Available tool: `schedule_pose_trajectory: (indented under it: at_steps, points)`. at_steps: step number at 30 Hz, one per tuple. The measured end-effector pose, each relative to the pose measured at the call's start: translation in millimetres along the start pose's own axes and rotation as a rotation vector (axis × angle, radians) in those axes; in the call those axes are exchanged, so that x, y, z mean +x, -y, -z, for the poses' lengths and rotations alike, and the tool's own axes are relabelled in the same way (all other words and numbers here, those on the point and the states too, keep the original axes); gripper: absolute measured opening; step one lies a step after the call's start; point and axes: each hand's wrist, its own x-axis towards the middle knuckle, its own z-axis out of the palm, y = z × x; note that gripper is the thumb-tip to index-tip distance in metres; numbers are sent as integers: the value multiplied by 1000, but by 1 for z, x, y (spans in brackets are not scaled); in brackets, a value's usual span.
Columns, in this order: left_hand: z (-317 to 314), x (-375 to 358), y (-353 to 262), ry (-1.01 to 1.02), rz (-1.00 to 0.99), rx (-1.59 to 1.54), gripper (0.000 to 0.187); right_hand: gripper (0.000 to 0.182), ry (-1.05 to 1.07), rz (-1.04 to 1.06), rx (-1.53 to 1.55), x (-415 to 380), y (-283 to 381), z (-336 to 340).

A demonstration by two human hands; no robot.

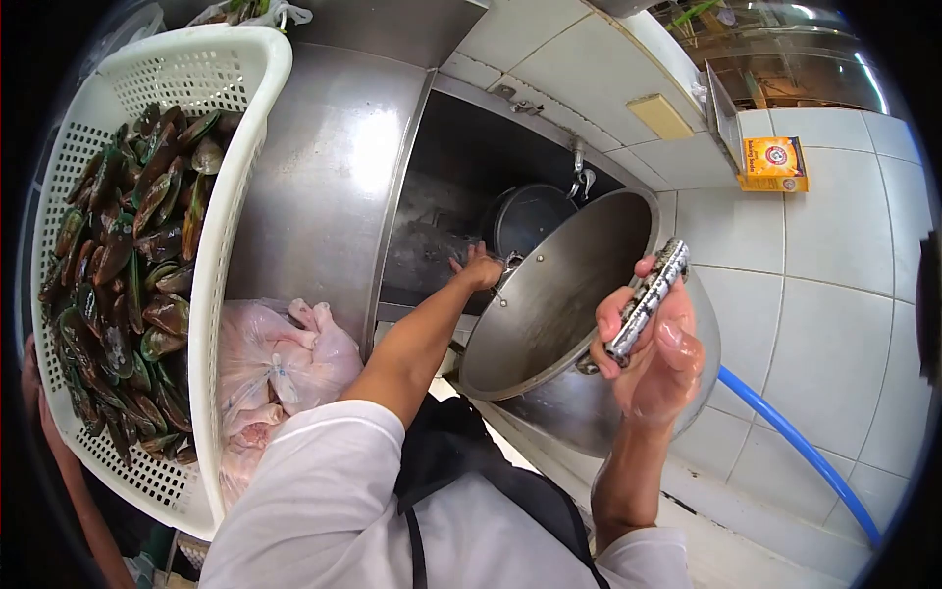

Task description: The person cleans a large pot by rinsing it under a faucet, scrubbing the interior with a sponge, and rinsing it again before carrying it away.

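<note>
A large metal stockpot [569, 294] is tilted in front of me, with its wide mouth facing up and left. My left hand [479, 269] is beside the pot's left rim and its side handle [511, 263], over the sink [422, 221], with fingers apart. Raised in front of the pot's right side, my right hand [659, 358] is wrapped round a short silver cylinder with black mottling [648, 299]. Its exact kind I cannot tell. A dark round pot [530, 218] sits in the sink beneath the faucet [581, 179].
To the left, a white perforated basket [257, 118] holds many green mussels [132, 265]. Raw chicken in a plastic bag [285, 358] lies on the steel counter [304, 177]. A blue hose [800, 447] runs down the right. A baking soda box [775, 164] is at upper right.
</note>
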Motion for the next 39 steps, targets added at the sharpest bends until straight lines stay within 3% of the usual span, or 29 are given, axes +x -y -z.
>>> schedule_pose_trajectory:
  at_steps: [5, 7, 8, 15, 17, 19, 21, 23, 25, 29, 32, 33, 34, 35, 36, 37, 38, 39]
  points:
    - [-13, 3, 4, -85, 67, -33, 58, 55, -5, -15, -27, -3, -1, -4]
    - [-5, -14, 0, 30, 48, -5, 54, 56, 2, -18, -15, -4, -1, -7]
    - [-12, -4, 6, -27, 21, 31, 48, 56, 4, -25, -29, -5, -1, -8]
    - [12, -13, 3, 37, -126, 17, 52, 55, 9, 30, 2, -19, 4, -11]
    - [28, -28, -7, -22, -2, -119, 52, 53, 16, 60, 10, -30, 8, -9]
    - [24, -4, 3, -104, -41, -143, 51, 51, 21, 111, 24, -46, 15, -4]
    - [29, 14, 6, -205, -122, 45, 50, 49, -23, 195, 53, -68, 22, 5]
    - [60, -66, -31, -242, -210, 135, 50, 42, -36, 281, 99, -97, 25, 19]
    - [64, -77, -39, -349, -179, 152, 50, 33, -159, 362, 223, -129, 25, 34]
    - [53, -127, -63, -501, -175, 234, 52, 31, -150, 499, 316, -204, 13, 75]
    - [51, -102, -44, -508, -323, 457, 52, 30, -231, 499, 447, -264, 5, 87]
    - [38, -169, -62, -518, -412, 301, 53, 29, -268, 495, 497, -285, 1, 90]
    - [27, -200, -66, -481, -463, 378, 57, 26, -245, 499, 534, -303, -9, 94]
    - [38, -163, -40, -469, -383, 457, 62, 25, -262, 483, 542, -320, -17, 93]
    - [20, -212, -47, -468, -266, 323, 65, 23, -312, 479, 544, -339, -24, 92]
    - [22, -205, -27, -392, -393, 376, 68, 24, -365, 443, 619, -353, -35, 91]
    - [15, -200, -6, -542, -422, 340, 50, 29, -310, 440, 639, -366, -44, 91]
    - [3, -226, -18, -395, -158, 336, 52, 37, -340, 515, 537, -382, -50, 84]
